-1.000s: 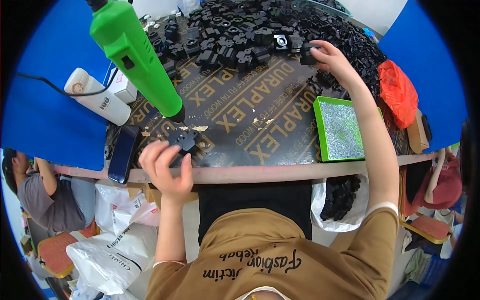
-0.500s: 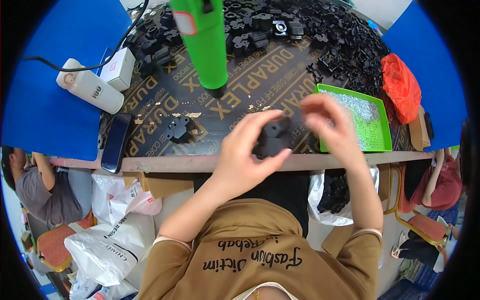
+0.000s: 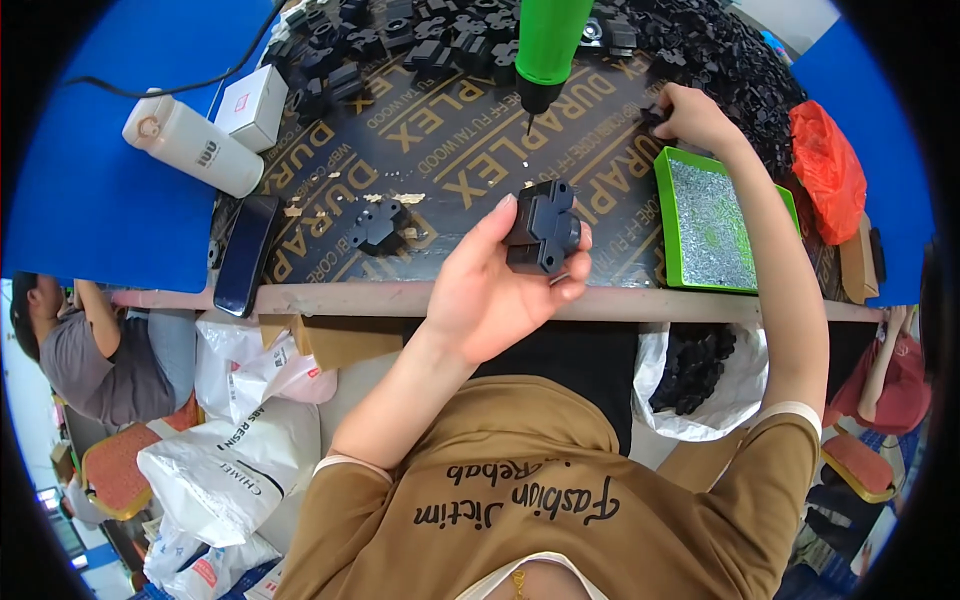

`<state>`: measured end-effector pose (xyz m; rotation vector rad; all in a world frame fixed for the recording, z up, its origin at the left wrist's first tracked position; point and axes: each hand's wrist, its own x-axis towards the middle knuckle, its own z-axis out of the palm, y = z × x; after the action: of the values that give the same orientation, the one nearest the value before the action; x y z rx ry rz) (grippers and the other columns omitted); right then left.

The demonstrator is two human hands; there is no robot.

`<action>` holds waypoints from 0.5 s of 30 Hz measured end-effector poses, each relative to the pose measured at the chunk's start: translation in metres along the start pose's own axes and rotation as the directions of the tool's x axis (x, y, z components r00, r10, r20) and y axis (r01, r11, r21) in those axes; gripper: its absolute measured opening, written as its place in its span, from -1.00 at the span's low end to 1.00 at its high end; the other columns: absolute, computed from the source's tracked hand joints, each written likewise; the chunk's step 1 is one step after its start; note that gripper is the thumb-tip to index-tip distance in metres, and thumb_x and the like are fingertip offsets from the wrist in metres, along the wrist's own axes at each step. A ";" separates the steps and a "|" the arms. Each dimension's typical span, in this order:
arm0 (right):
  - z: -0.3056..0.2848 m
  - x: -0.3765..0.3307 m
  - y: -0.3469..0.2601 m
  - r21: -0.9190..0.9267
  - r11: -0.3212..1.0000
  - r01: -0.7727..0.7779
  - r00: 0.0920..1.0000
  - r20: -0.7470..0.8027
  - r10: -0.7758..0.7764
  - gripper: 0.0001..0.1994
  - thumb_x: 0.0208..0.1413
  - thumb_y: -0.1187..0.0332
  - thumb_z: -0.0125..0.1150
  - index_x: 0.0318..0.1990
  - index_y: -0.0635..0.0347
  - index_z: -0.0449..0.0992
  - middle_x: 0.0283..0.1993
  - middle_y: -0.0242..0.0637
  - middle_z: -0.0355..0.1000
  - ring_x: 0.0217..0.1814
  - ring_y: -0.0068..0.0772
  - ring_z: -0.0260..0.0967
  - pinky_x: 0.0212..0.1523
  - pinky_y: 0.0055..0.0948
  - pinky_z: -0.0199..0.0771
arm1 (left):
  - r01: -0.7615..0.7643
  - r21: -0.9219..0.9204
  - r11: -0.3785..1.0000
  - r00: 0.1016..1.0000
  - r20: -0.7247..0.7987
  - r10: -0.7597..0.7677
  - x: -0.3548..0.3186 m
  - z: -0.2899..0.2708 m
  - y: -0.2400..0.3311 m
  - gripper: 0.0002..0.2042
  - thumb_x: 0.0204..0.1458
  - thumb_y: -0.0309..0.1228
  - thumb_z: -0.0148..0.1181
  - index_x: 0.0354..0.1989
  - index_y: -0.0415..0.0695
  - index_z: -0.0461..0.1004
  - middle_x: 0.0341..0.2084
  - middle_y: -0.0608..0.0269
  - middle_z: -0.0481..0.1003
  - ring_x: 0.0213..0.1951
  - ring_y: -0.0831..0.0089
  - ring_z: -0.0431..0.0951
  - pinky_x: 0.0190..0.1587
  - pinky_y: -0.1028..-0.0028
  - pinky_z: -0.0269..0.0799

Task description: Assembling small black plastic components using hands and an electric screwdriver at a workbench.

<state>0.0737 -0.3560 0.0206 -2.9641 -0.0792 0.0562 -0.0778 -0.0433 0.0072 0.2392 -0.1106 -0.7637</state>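
My left hand [image 3: 490,285] holds a blocky black plastic housing [image 3: 540,228] above the table's front edge, thumb on one side and fingertips on the other. Out to the far right, my right hand [image 3: 695,118] pinches a small black plastic piece [image 3: 654,114] beside the heap of small black parts [image 3: 735,65]. Between the hands and farther back hangs a green electric screwdriver [image 3: 548,50], its thin bit pointing down. A similar black housing [image 3: 380,228] lies on the table to the left. My right forearm passes over the green tray [image 3: 673,245] of small silvery screws.
At left are a phone [image 3: 247,255], a white bottle [image 3: 195,145] and a white box [image 3: 250,108]. More black housings [image 3: 430,50] line the back. A red plastic bag [image 3: 828,180] lies at right. Below the edge hangs a white bag [image 3: 655,375] of black parts. People sit on both sides.
My right hand has moved from beside the housing out to the small-parts heap and now pinches a piece. My left hand has turned the housing. The view has shifted, so the screwdriver appears farther right.
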 end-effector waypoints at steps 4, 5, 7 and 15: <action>0.002 -0.009 0.015 0.227 0.973 -0.033 0.998 -0.053 0.046 -0.66 -0.18 0.34 0.41 -0.22 0.31 0.52 -0.37 -0.19 0.49 -0.35 -0.31 0.47 -0.33 -0.37 0.46 | 0.054 -0.136 0.989 0.995 0.095 -0.041 0.000 -0.002 0.001 -0.54 0.26 -0.10 -0.25 0.11 -0.24 0.24 -0.18 0.06 0.38 -0.34 0.38 0.31 -0.30 0.46 0.24; 0.000 -0.016 0.019 0.264 0.964 -0.039 0.988 -0.134 0.077 -0.66 -0.17 0.33 0.41 -0.22 0.31 0.52 -0.43 -0.24 0.47 -0.39 -0.38 0.45 -0.37 -0.40 0.44 | 0.084 -0.171 0.982 0.994 0.088 -0.069 0.002 -0.001 -0.001 -0.55 0.26 -0.11 -0.26 0.14 -0.20 0.22 -0.18 0.04 0.38 -0.34 0.37 0.31 -0.31 0.47 0.24; -0.022 -0.032 0.001 0.463 0.886 -0.022 0.992 -0.101 0.077 -0.69 -0.10 0.31 0.35 -0.23 0.34 0.54 -0.48 -0.36 0.45 -0.44 -0.58 0.38 -0.41 -0.57 0.37 | 0.093 -0.207 0.974 0.994 0.072 -0.080 0.000 0.000 -0.001 -0.56 0.27 -0.12 -0.26 0.17 -0.16 0.19 -0.18 0.02 0.38 -0.33 0.37 0.32 -0.32 0.48 0.24; -0.030 -0.168 -0.117 0.831 0.514 0.214 0.972 -0.232 -0.030 -0.75 -0.01 0.66 0.02 -0.18 0.33 0.56 -0.31 -0.35 0.48 -0.34 -0.62 0.42 -0.36 -0.70 0.34 | 0.093 -0.231 0.969 0.995 0.060 -0.081 -0.012 0.000 0.001 -0.57 0.28 -0.11 -0.29 0.23 -0.02 0.17 -0.20 -0.06 0.39 -0.42 0.38 0.31 -0.42 0.52 0.21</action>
<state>-0.0980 -0.2561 0.0766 -1.9242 -0.1783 -0.1665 -0.0854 -0.0342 0.0075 0.0010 -0.0574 -0.8627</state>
